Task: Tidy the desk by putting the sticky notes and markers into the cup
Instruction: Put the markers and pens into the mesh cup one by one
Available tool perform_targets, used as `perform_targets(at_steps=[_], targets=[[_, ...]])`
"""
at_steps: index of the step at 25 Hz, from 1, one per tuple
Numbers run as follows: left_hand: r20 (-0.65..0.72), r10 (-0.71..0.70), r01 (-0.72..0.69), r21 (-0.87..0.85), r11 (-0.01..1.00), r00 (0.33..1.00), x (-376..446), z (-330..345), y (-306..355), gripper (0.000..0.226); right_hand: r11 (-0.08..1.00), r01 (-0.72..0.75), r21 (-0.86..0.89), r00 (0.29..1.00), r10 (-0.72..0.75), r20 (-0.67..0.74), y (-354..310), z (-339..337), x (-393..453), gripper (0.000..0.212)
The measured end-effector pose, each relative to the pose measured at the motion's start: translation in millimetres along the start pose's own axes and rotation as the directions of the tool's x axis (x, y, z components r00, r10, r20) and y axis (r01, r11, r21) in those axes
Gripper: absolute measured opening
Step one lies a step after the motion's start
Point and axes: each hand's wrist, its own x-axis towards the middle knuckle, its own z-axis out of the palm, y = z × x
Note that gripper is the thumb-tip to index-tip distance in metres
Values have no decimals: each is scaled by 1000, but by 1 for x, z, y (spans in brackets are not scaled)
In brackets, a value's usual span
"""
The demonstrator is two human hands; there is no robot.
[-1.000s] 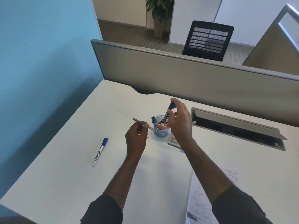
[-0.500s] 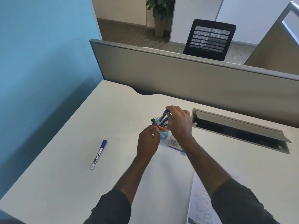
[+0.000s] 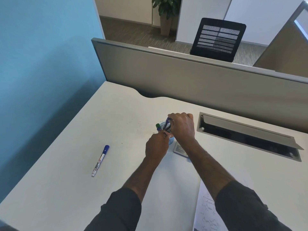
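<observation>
White desk (image 3: 116, 114): a marker (image 3: 100, 160) lies near its left edge, label unreadable. Over the cup (image 3: 171, 140), the right hand (image 3: 182, 126) pinches a marker's blue cap (image 3: 168, 120); the left hand (image 3: 156, 145) is curled, grip unclear.

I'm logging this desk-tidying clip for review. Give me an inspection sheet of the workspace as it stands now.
Surface: white desk, a few dark specks.
Job's things: small blue cup holding markers; one blue-capped white marker lies loose to the left.
Clutter: small printed booklet beside the cup; printed paper sheet at the near edge.
Grippers: left hand pinches a thin pen at the cup; right hand holds a blue-capped marker in the cup.
Cables: nothing seen; grey cable hatch open.
Surroundings: grey partition, black mesh chair.
</observation>
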Motion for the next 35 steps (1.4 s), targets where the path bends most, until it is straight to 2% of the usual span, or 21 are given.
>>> perform_targets(at_steps=[3,6,10,13,15,18,21,26,30,35], targets=[[16,-9,8,89,996,1000,3,4,1,32,995,13,-94,994,-2,110,1,4,5,14],[38,-22,19,64,998,999,2,5,0,30,987,33,-156,981,-2,194,1,7,6,10],[23,-22,23,-61,998,999,0,0,-4,29,972,87,-219,980,-45,192,-2,6,5,12],[-9,49,-50,-135,990,999,-5,-9,-10,28,956,120,-267,976,-65,206,-3,3,6,16],[-31,86,-90,-181,979,996,-10,-19,-18,30,961,109,-253,983,-66,173,-3,0,5,11],[-98,56,-79,-253,964,994,-21,-32,-41,29,976,83,-200,993,-64,97,-5,-6,0,9],[-132,-39,-1,-290,957,991,-33,-40,-74,25,992,67,-108,997,-64,33,-9,-13,-8,14],[-289,-218,196,-102,975,932,-53,-53,-145,27,995,25,93,989,-11,-146,-16,-24,-26,16],[-272,-473,518,125,846,838,-67,-61,-181,43,972,8,236,959,60,-278,-18,-25,-44,13],[-256,-535,584,188,790,806,-80,-56,-186,29,965,26,260,955,54,-293,-21,-20,-60,13]])
